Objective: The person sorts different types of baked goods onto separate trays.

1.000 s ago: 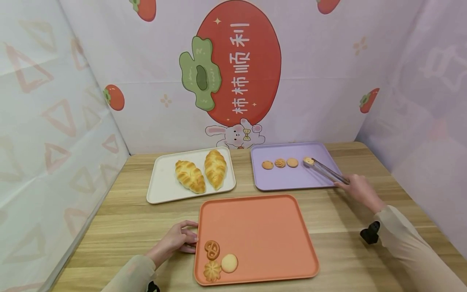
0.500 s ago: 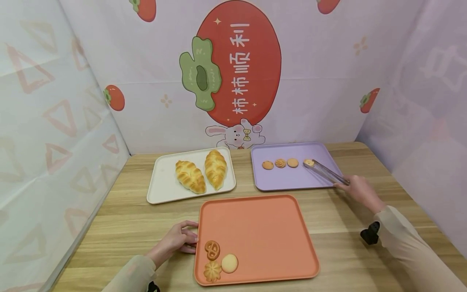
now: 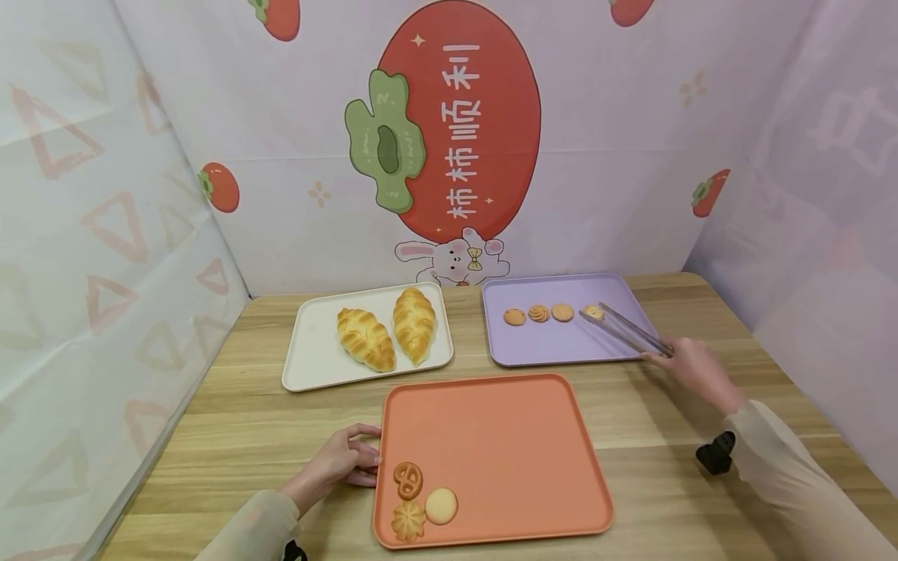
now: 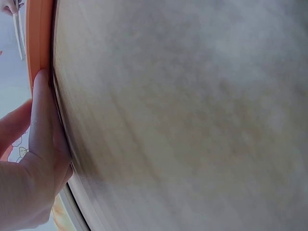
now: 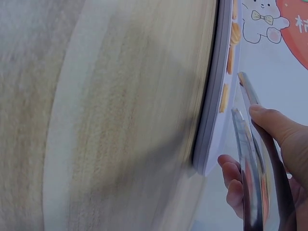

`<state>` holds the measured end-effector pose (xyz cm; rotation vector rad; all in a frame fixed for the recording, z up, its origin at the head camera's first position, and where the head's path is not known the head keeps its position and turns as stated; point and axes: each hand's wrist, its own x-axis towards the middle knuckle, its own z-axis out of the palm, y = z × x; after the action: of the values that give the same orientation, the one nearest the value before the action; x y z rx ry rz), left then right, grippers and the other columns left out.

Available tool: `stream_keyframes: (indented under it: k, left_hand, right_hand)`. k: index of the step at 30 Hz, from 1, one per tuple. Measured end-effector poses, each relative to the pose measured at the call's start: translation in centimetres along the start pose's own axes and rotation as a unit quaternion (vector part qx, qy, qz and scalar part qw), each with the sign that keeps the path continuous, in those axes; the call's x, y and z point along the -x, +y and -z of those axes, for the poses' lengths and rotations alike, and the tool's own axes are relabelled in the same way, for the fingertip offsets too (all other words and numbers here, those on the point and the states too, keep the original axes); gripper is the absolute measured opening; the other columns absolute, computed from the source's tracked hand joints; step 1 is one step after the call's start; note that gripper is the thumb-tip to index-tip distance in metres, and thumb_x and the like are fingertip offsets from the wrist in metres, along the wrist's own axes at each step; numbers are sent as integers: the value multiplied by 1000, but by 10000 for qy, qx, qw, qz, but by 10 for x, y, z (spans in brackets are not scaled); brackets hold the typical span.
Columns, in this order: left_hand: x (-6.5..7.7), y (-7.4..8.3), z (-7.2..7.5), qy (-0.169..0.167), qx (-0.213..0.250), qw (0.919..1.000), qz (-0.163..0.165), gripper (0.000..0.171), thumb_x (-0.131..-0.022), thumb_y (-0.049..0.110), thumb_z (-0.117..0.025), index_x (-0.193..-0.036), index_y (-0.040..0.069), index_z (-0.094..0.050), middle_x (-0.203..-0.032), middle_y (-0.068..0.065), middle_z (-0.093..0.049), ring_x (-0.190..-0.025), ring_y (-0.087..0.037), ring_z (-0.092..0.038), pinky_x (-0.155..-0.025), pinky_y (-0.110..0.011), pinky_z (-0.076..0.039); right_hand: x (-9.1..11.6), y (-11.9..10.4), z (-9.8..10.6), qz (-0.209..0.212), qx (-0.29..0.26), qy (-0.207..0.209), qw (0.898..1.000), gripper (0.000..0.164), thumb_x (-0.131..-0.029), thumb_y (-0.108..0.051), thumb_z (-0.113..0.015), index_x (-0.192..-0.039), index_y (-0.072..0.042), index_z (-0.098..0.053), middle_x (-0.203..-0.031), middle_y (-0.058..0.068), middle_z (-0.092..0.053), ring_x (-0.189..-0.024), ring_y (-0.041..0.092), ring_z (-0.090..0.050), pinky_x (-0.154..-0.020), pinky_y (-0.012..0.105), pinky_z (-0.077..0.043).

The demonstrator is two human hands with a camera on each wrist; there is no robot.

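Observation:
My right hand [image 3: 691,370] grips metal tongs [image 3: 634,331] over the lilac tray [image 3: 554,352] at the back right. The tong arms are spread, their tips on either side of a round pale cookie [image 3: 593,312] lying on that tray. In the right wrist view, thumb and fingers hold the tongs [image 5: 250,178] from both sides. My left hand [image 3: 344,458] rests against the left edge of the orange tray [image 3: 505,452]. Its extended fingers touch the tray's outer side in the left wrist view, with the thumb [image 4: 14,122] lifted apart.
On the lilac tray lie a speckled cookie [image 3: 515,317], a swirl cookie [image 3: 539,313] and a plain one [image 3: 563,312]. A pretzel cookie [image 3: 408,480], a flower-shaped cookie [image 3: 408,520] and a round cookie [image 3: 441,506] sit in the orange tray's front-left corner. A white tray [image 3: 316,343] holds two breads [image 3: 414,323].
The tong arms drew together half a second ago and are now spread wider around the pale cookie. The cookie stays in place. My left hand has not moved.

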<state>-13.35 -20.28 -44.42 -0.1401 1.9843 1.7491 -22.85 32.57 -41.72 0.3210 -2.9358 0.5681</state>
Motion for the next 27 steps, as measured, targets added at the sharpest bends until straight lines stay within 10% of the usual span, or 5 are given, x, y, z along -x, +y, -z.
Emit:
stream_keyframes:
  k: [11, 27]
  left_hand:
    - [1, 1, 0, -41, 59, 10000, -13, 49, -79, -10, -54, -122, -14, -32, -78, -9, -60, -68, -19, -61, -59, -37, -55]
    - [1, 1, 0, -2, 12, 10000, -81, 49, -79, -9, -55, -122, -13, -33, -78, -9, -60, -66, -18, -60, -58, -36, -55]
  right_hand:
    - [4, -13, 1, 345, 86, 369, 9987, 25, -80, -24, -64, -71, -4, -54, -53, -2, -36, -47, 12, -32, -41, 22, -25]
    - [8, -44, -6, 1217, 124, 713, 9899, 20, -74, -15, -70, -69, -11, -51, -53, -8, -43, -46, 6, -34, -42, 20, -29]
